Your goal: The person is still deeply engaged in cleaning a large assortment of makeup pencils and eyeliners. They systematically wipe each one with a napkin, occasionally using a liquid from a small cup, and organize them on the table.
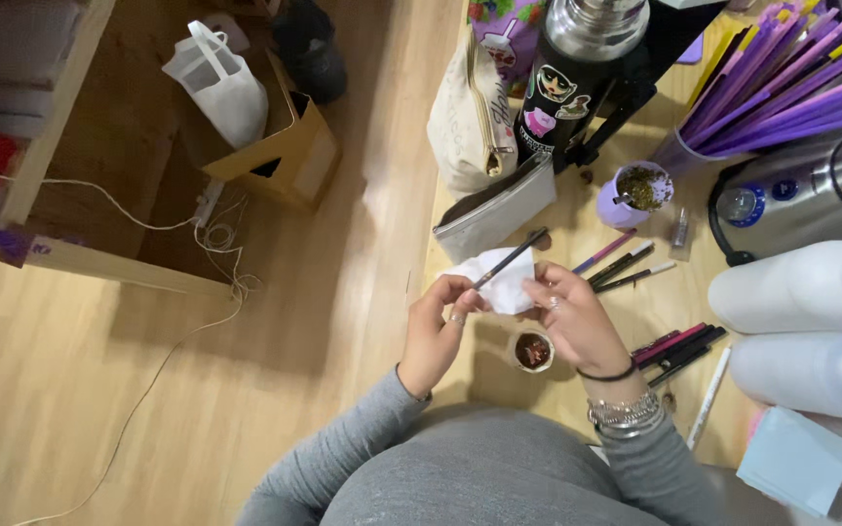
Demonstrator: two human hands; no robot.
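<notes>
Pencil, lower end hidden by tissue

Light wooden floor beside a pale wooden table, softly lit.

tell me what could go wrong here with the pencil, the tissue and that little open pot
1. The small open pot sits right under both hands; the left hand or right hand might knock it over.
2. The dark pencil is wrapped in the white tissue; a hard wipe might tear the tissue.
3. The pens lie near the right wrist and might roll.
</notes>
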